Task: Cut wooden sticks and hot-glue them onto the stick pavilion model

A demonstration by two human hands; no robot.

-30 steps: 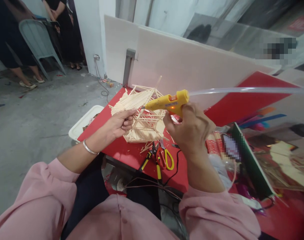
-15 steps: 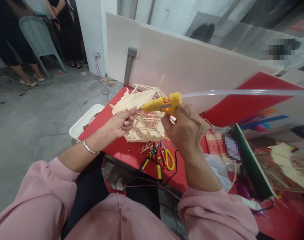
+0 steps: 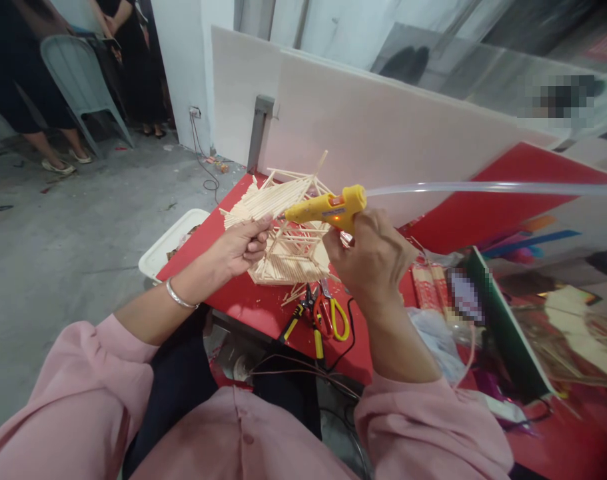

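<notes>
My right hand (image 3: 370, 257) is wrapped round a yellow glue gun (image 3: 326, 208) with a small orange light lit and a long clear glue stick (image 3: 463, 189) out of its back. The nozzle points left, close to the fingertips of my left hand (image 3: 243, 247). The left fingers are pinched together; what they hold, if anything, is too small to make out. Just beyond both hands, a model made of thin wooden sticks (image 3: 288, 263) stands on the red table (image 3: 253, 310), with a slanted panel of sticks on its upper left.
Pliers (image 3: 317, 340) and scissors (image 3: 339, 320) lie before the model, beside cut sticks. A white bin (image 3: 150, 250) stands left of the table. Plastic bags (image 3: 436, 343) and a green board (image 3: 508, 327) are at right. White boards (image 3: 363, 127) lean behind. People stand near a chair (image 3: 78, 73).
The glue gun and my right hand have shifted very slightly to the right. My left hand has stayed in place, its fingers still pinched.
</notes>
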